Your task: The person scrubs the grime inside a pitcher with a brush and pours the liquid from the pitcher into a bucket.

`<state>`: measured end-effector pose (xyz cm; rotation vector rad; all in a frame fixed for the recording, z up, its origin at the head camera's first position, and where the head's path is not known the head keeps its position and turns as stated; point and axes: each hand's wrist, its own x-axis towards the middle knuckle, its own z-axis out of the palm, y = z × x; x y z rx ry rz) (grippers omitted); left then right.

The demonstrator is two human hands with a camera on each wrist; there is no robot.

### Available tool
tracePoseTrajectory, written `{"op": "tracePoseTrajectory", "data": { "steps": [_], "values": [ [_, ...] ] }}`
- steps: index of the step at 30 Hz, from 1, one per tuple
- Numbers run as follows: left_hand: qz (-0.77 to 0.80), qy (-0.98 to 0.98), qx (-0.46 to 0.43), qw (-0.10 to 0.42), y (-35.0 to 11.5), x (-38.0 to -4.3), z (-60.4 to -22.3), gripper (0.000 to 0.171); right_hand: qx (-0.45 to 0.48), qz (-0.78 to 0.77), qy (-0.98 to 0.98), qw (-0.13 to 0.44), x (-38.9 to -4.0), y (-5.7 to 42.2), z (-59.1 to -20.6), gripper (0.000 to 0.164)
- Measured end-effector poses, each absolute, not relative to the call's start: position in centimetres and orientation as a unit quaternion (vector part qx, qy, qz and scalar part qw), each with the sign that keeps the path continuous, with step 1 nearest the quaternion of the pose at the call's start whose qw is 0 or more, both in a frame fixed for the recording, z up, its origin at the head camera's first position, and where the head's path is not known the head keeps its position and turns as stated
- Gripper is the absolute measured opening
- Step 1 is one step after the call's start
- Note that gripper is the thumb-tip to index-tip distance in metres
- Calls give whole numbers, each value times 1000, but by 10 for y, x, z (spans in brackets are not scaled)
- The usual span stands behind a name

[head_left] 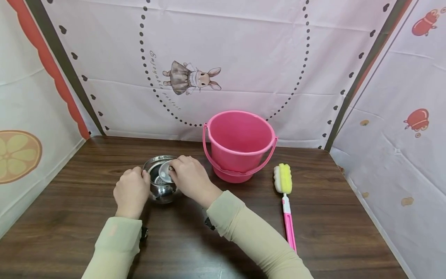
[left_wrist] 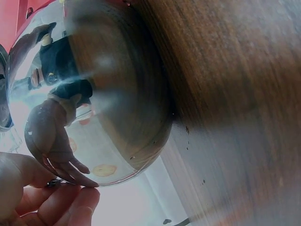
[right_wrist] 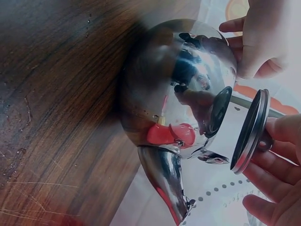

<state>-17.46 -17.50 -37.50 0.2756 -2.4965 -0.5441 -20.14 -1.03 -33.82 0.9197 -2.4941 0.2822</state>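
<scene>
A shiny steel teapot stands on the table, its round body mirroring the surroundings. Its spout shows in the right wrist view. My left hand pinches the teapot at its side near the rim, thumb against curled fingers; the exact part gripped is partly hidden. My right hand holds the round lid by its knob, tilted and apart from the teapot's mouth. Through the uncovered mouth a perforated strainer is visible inside.
A pink bucket with its handle lowered stands behind and right of the teapot. Further right lies a sponge brush with a pink handle. Printed cloth walls border the brown wooden table. Water drops dot the tabletop.
</scene>
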Motion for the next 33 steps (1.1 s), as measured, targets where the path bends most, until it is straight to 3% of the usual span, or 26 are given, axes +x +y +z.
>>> {"op": "tracePoseTrajectory", "data": {
  "steps": [33],
  "values": [
    [-209,-931,109,280,-178,-177,-375,20,310,121,-920,208,-201,7,-343,22]
  ]
}}
